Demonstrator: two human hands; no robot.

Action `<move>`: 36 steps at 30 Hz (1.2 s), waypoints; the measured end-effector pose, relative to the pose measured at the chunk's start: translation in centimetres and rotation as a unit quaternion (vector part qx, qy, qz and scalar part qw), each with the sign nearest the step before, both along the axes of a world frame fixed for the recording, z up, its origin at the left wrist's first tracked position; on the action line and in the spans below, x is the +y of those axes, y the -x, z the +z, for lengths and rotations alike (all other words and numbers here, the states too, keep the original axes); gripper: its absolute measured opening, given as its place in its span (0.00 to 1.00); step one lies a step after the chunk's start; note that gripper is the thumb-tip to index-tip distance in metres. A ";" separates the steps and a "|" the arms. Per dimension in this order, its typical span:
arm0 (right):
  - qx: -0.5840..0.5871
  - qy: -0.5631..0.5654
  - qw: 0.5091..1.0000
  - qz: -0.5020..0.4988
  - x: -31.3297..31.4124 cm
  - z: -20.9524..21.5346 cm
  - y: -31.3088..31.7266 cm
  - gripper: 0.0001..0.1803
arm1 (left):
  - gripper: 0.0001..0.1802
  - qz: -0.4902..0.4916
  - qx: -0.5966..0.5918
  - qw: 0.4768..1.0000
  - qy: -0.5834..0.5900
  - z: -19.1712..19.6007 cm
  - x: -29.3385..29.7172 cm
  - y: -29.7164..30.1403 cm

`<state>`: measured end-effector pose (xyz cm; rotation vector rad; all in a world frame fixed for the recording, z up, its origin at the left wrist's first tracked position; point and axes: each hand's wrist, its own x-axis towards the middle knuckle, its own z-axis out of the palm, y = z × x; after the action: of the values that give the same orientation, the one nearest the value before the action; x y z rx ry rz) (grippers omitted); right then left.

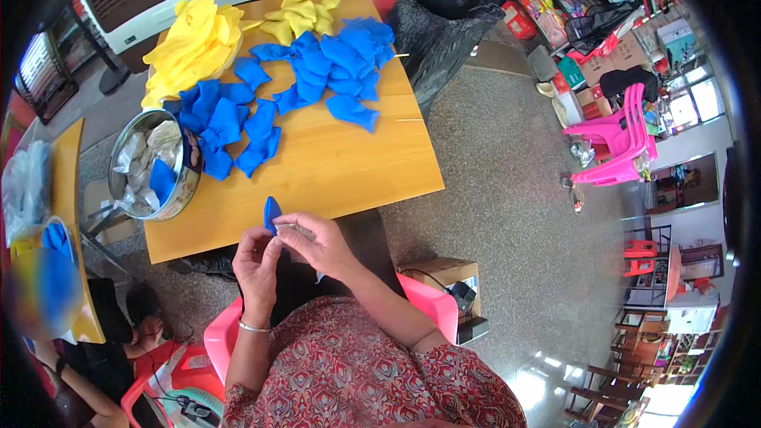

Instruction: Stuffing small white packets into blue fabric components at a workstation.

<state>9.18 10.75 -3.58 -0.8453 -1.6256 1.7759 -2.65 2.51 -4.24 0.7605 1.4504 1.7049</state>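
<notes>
Both hands meet in front of my body, just off the near edge of the yellow wooden table (372,166). Between them stands a small blue fabric piece (272,212) with a pointed top. My left hand (258,264) pinches its lower end between thumb and fingers. Close against it, my right hand (321,247) is closed in a pinch, with something small and pale at its fingertips that I cannot make out. On the table lie a loose pile of similar blue pieces (341,59), more blue pieces (218,123) beside the tin, and some stuffed-looking yellow pieces (300,17).
A round metal tin (149,166) with pale stuffing and a blue piece sits at the table's left edge. Flat yellow pieces (190,47) are heaped behind it. A black bag (432,28) stands at the far right corner; a pink chair (622,139) is farther right. People sit at lower left and far right.
</notes>
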 end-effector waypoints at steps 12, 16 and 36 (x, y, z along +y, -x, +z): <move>-0.072 -0.156 0.979 -0.112 -0.6 0.4 0.1 0.19 | 0.07 0.039 -0.059 0.993 0.098 1.4 -0.9 -0.4; -0.056 -0.125 0.983 -0.122 0.2 0.2 -0.3 0.18 | 0.06 0.035 -0.124 0.991 0.019 1.5 0.0 -1.2; 0.004 0.016 0.993 -0.119 -0.7 0.2 0.2 0.08 | 0.05 0.083 0.167 0.982 0.021 0.9 -1.2 -1.2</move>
<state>9.02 10.00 -3.36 -1.0000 -1.4290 1.6398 -1.50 1.31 -3.32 0.9597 1.8165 1.7217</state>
